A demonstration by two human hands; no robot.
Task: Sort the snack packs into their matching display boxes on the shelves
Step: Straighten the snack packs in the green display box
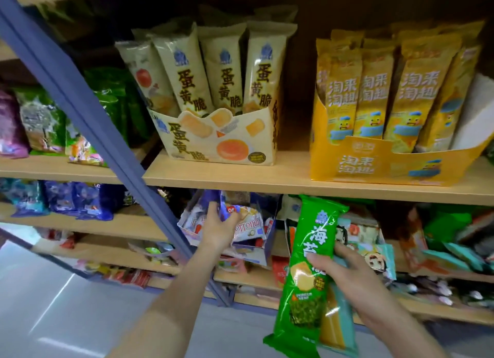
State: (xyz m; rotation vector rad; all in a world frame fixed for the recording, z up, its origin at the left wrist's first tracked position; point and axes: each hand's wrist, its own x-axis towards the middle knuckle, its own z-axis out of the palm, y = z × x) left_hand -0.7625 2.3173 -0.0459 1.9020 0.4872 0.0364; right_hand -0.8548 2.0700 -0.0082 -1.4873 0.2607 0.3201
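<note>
My right hand [344, 273] grips a tall green seaweed snack pack [307, 266], with a teal and yellow pack [338, 320] held behind it, below the middle shelf. My left hand [217, 228] reaches under that shelf and pinches a small purple-blue pack [213, 201] above an open display box [248, 234] of mixed small packs. On the shelf above stand a cream egg-yolk crisp box [219, 141] with upright cream packs and a yellow box [385, 162] with upright yellow packs.
A blue-grey shelf post [88, 111] runs diagonally across the left. Green and purple bags [40, 122] lie on the left shelves, and loose teal and orange packs [441, 245] crowd the lower right shelf. Grey floor [53, 304] shows at the lower left.
</note>
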